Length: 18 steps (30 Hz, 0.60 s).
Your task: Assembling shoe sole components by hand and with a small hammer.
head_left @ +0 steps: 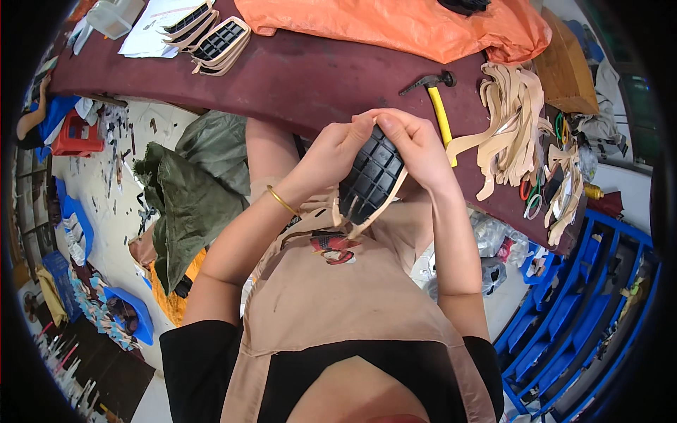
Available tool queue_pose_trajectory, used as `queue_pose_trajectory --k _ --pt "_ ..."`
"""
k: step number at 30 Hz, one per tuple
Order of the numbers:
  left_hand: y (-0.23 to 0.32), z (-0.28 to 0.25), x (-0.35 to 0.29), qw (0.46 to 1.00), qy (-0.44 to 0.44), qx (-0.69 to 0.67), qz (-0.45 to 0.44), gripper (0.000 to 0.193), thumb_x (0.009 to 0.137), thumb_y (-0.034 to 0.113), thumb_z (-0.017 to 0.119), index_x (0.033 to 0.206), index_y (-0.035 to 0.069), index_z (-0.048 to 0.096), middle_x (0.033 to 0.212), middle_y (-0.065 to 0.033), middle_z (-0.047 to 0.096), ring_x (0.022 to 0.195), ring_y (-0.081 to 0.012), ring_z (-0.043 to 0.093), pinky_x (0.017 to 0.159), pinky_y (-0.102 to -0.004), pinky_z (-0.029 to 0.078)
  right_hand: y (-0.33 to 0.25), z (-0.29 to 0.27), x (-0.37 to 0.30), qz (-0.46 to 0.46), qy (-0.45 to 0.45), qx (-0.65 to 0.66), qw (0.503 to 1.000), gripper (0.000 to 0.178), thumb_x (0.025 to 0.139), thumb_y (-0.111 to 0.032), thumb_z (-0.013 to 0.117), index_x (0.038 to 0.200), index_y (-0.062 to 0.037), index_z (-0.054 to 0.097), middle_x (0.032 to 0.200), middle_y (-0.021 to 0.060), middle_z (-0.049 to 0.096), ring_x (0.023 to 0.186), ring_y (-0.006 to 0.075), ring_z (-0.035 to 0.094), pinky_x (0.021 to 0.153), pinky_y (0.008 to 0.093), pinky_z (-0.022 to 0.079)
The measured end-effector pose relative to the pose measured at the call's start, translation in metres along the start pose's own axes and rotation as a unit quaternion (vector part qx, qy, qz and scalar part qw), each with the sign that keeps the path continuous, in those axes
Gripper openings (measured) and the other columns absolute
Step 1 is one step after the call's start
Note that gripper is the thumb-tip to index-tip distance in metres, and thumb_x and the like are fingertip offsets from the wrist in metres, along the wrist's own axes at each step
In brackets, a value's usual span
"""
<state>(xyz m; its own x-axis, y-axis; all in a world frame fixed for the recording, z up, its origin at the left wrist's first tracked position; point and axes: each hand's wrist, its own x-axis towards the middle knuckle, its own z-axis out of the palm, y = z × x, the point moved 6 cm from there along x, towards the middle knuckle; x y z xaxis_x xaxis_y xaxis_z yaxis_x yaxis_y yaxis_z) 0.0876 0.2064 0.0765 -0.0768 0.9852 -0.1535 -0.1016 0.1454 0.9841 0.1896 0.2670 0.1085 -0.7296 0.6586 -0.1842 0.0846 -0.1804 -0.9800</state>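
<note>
Above my lap I hold a black sole-shaped piece (371,169) with a grid of square hollows. A beige strip (384,206) runs along its edge, and its loose ends hang at the bottom. My left hand (340,151) pinches the upper left of the piece, thumb up. On the other side my right hand (412,144) closes on the upper right edge, with its fingertips meeting the left ones at the top. What lies under the fingers is hidden.
On the dark red table (310,77) lie a yellow-handled hammer (438,109), a heap of beige strips (511,127), scissors (534,197), stacked gridded pieces (220,42) and an orange sheet (395,28). A green sack (187,204) stands left; a blue rack (578,303) stands right.
</note>
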Motion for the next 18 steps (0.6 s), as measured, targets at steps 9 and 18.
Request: queue_pose_trajectory --k 9,18 --pt "0.021 -0.049 0.031 0.960 0.065 0.272 0.018 0.051 0.091 0.041 0.049 0.080 -0.007 0.062 0.067 -0.0216 0.061 0.063 -0.0285 0.062 0.060 -0.0369 0.048 0.043 -0.065 -0.005 -0.061 0.130 -0.044 0.989 0.047 0.087 -0.020 0.061 0.128 -0.0036 0.044 0.127 0.0096 0.049 0.119 0.0206 0.044 0.097 0.0335 0.038" --pt "0.018 -0.015 0.072 0.628 0.108 0.752 0.172 0.048 0.074 0.044 0.063 0.104 0.007 0.057 0.100 -0.0072 0.057 0.092 -0.0226 0.053 0.072 -0.0345 0.045 0.069 -0.152 0.008 0.125 0.272 -0.623 0.723 0.036 0.087 -0.030 0.057 0.111 -0.0030 0.052 0.093 0.0223 0.061 0.084 0.0406 0.060 0.076 0.0483 0.046"
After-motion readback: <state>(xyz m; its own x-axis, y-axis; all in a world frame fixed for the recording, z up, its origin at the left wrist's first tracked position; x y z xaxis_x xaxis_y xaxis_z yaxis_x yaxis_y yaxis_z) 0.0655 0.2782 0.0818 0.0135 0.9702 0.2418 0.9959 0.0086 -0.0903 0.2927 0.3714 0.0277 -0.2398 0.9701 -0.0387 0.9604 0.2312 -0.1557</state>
